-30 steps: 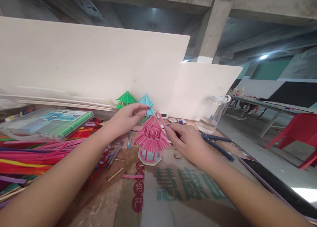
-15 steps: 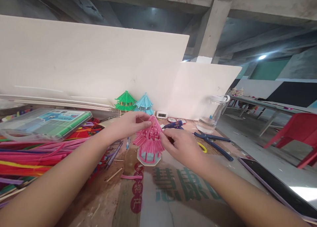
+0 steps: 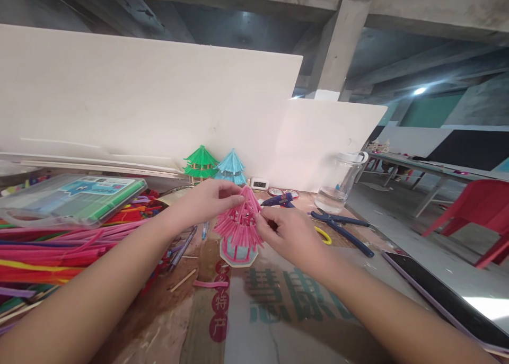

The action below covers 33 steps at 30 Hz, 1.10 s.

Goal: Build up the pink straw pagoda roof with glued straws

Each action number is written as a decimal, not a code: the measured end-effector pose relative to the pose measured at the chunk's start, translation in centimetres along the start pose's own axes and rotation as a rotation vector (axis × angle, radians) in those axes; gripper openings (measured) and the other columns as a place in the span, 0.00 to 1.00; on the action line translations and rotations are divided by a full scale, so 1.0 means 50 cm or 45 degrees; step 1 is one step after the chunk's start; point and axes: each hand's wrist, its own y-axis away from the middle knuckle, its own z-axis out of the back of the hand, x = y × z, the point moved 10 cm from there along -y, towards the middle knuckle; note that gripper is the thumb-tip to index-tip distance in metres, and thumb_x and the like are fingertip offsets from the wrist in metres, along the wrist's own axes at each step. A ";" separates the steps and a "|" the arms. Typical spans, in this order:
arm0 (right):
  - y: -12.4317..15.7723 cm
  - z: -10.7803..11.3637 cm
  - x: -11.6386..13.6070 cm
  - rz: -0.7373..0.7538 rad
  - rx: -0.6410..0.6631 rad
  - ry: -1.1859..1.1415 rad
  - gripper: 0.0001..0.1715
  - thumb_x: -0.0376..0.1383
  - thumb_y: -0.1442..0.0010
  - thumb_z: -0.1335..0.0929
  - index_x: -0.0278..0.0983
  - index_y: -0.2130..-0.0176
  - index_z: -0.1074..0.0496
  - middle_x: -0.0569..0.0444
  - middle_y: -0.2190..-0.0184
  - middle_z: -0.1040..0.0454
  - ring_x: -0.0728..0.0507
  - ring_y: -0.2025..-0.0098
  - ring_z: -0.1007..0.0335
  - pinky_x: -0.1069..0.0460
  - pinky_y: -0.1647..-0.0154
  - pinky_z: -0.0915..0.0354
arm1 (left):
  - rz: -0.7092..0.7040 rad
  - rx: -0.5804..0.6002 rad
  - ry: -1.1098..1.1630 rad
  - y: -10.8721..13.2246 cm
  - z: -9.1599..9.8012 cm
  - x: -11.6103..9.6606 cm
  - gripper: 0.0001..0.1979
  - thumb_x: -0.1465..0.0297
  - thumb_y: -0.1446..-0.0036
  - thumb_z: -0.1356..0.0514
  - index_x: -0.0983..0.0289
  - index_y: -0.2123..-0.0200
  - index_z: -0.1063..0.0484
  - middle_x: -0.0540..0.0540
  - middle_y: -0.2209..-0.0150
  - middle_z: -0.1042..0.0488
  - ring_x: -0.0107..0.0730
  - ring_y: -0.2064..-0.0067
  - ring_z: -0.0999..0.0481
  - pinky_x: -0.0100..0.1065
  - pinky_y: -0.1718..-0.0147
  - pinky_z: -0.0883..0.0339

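A small pink pavilion model (image 3: 238,230) with a two-tiered roof of fuzzy pipe-cleaner strips stands upright on a pale octagonal base (image 3: 239,263). From the left, my left hand (image 3: 214,198) closes its thumb and forefinger on the upper roof near the peak. My right hand (image 3: 287,230) is pinched at the right side of that upper roof; its fingertips touch a pink strip there. Behind the model stand a green pavilion model (image 3: 201,162) and a light blue one (image 3: 231,165).
Bundled coloured pipe cleaners (image 3: 71,247) lie at left under a clear plastic case (image 3: 75,200). To the right are a glue gun (image 3: 280,200), blue-handled pliers (image 3: 344,234), a water jug (image 3: 338,186) and a phone (image 3: 441,300). A pink strip (image 3: 210,284) lies in front.
My right fingertips have shifted very slightly at the roof's right side. My left hand and the pink model stay nearly where they were.
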 end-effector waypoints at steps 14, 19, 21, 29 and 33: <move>-0.003 -0.004 -0.008 -0.039 0.004 -0.091 0.21 0.36 0.39 0.40 0.37 0.82 0.45 0.59 0.85 0.42 0.51 0.81 0.48 0.52 0.76 0.58 | -0.004 -0.010 -0.005 0.004 -0.001 -0.009 0.19 0.54 0.44 0.45 0.61 0.62 0.24 0.51 0.65 0.21 0.37 0.64 0.24 0.32 0.67 0.35; -0.008 -0.005 -0.019 -0.057 0.041 -0.342 0.20 0.38 0.40 0.41 0.38 0.81 0.47 0.61 0.85 0.47 0.51 0.80 0.50 0.53 0.78 0.57 | -0.009 0.014 0.006 0.003 -0.005 -0.009 0.18 0.55 0.44 0.45 0.61 0.62 0.24 0.50 0.63 0.20 0.37 0.62 0.23 0.32 0.65 0.34; -0.010 -0.006 -0.027 -0.103 0.079 -0.461 0.20 0.39 0.41 0.41 0.38 0.82 0.49 0.61 0.84 0.49 0.52 0.80 0.51 0.54 0.78 0.57 | -0.007 0.017 0.010 0.002 -0.005 -0.009 0.18 0.55 0.44 0.45 0.60 0.61 0.24 0.51 0.63 0.20 0.38 0.62 0.23 0.33 0.65 0.33; -0.013 -0.015 -0.032 -0.191 0.177 -0.813 0.20 0.42 0.42 0.40 0.39 0.82 0.49 0.62 0.84 0.50 0.53 0.80 0.55 0.55 0.79 0.55 | -0.048 -0.103 0.060 0.004 0.014 -0.009 0.24 0.57 0.45 0.43 0.61 0.47 0.31 0.55 0.58 0.22 0.38 0.58 0.24 0.36 0.59 0.31; -0.015 -0.017 -0.033 -0.189 0.165 -0.894 0.20 0.42 0.42 0.40 0.39 0.82 0.48 0.63 0.84 0.49 0.53 0.81 0.55 0.55 0.80 0.55 | -0.164 -0.255 -0.047 0.013 0.036 -0.037 0.22 0.61 0.44 0.43 0.60 0.46 0.32 0.56 0.51 0.25 0.38 0.51 0.27 0.37 0.51 0.34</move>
